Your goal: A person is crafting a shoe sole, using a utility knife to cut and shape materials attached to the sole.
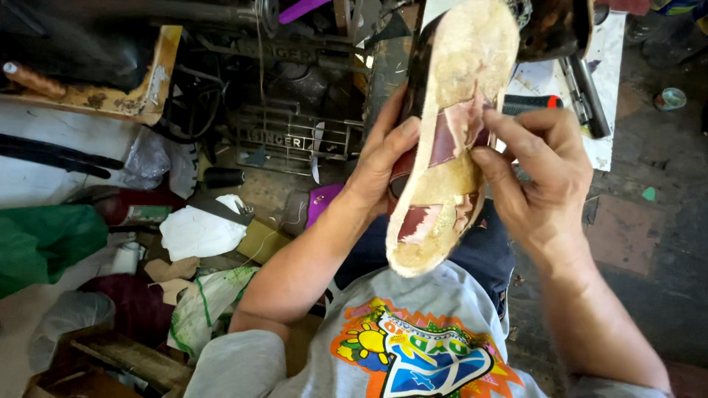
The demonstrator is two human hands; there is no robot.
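Sandal sole (453,133) is held up over the lap, underside toward the camera, long axis running from the heel near the chest to the toe up by the sewing machine (295,133). Left hand (380,166) is wrapped round the sole's left edge, thumb over it. Right hand (542,173) is closer to the red strap end (451,140), fingertips pinching or pressing there, prob. on the flap. The sandal's upper side is hidden; the toe is partly cut off.

Cream-tan sandal sole (464,110), patchy and fibrous, crossed by maroon and pale pink strap ends (453,140). Grey shirt (413,346) printed in orange, yellow, blue and green. Green plastic bag (44,243) beside white cloth (199,232). Purple scrap (322,203) further back.
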